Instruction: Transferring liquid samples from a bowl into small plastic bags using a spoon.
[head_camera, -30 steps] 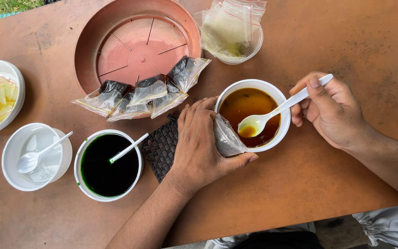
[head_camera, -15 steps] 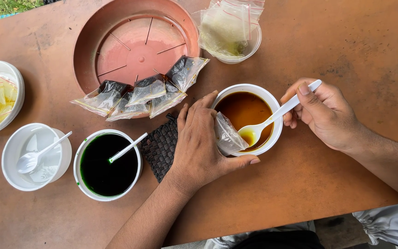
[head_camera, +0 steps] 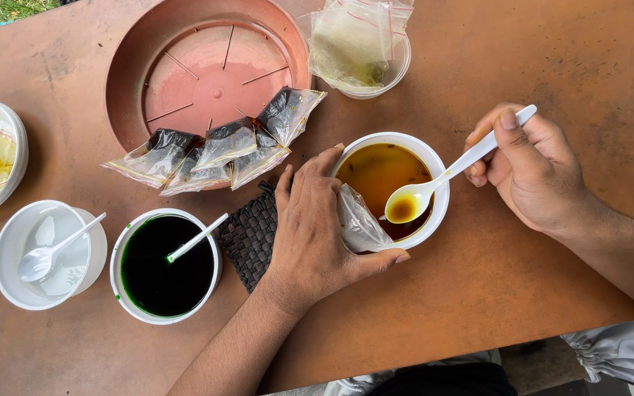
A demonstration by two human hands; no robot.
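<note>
At centre right of the frame, the right hand [head_camera: 533,172] pinches a white spoon [head_camera: 434,187] holding amber liquid over the white bowl [head_camera: 434,220]. The left hand [head_camera: 317,227] grips a small clear bag [head_camera: 361,224] at the bowl's rim. Pouring cleanly probably means holding the bag's mouth open and tipping slowly.

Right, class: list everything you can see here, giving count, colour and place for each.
table: one, brown, under everything
tray: one, round, pink, top centre
filled bags: about five, clear with dark liquid, on tray's front edge
amber bowl: one, white, centre
green bowl: one, white, with spoon, lower left
spoon bowl: one, white, far left
bag bowls: two, top and left edges
woven mat: one, dark, centre
left hand: holds clear bag
right hand: holds white spoon
</note>
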